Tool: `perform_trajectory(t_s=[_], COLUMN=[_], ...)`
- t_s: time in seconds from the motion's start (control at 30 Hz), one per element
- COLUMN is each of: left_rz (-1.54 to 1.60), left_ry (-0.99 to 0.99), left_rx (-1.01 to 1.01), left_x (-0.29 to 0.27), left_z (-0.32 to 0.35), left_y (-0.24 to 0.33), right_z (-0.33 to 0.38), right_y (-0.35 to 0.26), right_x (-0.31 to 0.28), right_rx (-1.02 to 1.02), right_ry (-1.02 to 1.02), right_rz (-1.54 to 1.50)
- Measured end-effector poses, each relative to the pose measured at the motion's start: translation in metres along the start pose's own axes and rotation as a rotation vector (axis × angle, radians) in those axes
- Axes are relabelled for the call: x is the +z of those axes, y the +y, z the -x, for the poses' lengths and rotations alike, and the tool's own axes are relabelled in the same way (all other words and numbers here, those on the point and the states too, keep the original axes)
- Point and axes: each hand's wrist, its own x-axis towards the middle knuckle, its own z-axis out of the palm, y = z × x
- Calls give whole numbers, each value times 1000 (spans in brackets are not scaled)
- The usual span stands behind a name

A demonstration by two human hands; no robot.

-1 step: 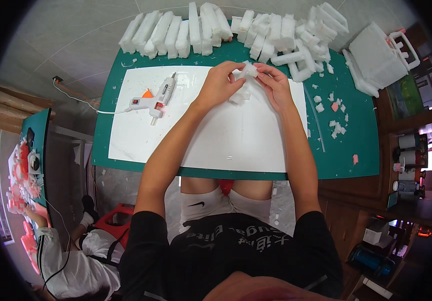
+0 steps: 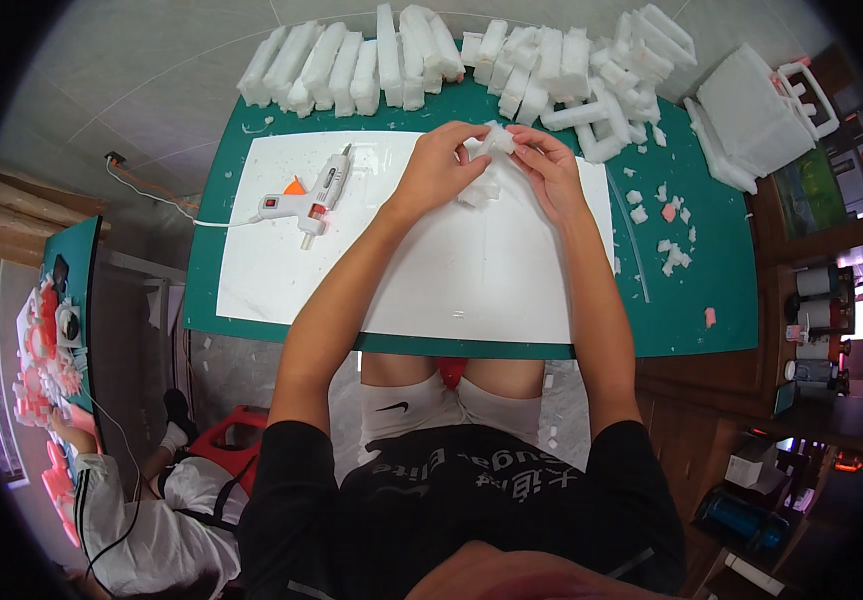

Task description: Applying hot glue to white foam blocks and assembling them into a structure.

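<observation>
Both hands, left hand [image 2: 438, 168] and right hand [image 2: 549, 165], pinch one small white foam piece [image 2: 496, 140]. Likely light, crumbly: grip flat faces gently.

The small white foam piece [image 2: 496, 140] was partly hidden by the left hand [image 2: 438, 168] and right hand [image 2: 549, 165]; its shape was indeterminate.

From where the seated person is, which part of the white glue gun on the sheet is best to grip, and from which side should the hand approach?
Grip the glue gun by its handle, the stub pointing toward the seated person, coming in from the near edge of the white sheet. The gun lies flat, nozzle aimed at the far foam blocks, cord trailing left, so the handle is the free, cool part. The left hand is nearer to it.
</observation>
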Motion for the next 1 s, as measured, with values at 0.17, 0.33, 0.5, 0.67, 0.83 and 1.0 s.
perform_trajectory(t_s=[0.17, 0.33, 0.5, 0.67, 0.83, 1.0], left_rz=[40, 113, 239, 292, 414, 433], left_ry=[-16, -23, -55, -110, -166, -132], left_rx=[-37, -84, -165, -212, -282, -214], left_x=[-1, -1, -1, -2, 0, 1], left_z=[-1, -1, -2, -2, -2, -3], left_y=[3, 3, 6, -6, -13, -12], right_z=[0, 0, 3, 5, 6, 5], right_y=[-2, -1, -5, -15, -15, -15], right_x=[-1, -2, 1, 12, 12, 10], right_rx=[-5, -11, -2, 49, 97, 82], right_ry=[-9, -28, -51, -109, -156, -141], right_rz=[-11, -3, -8, -52, -21, 56])
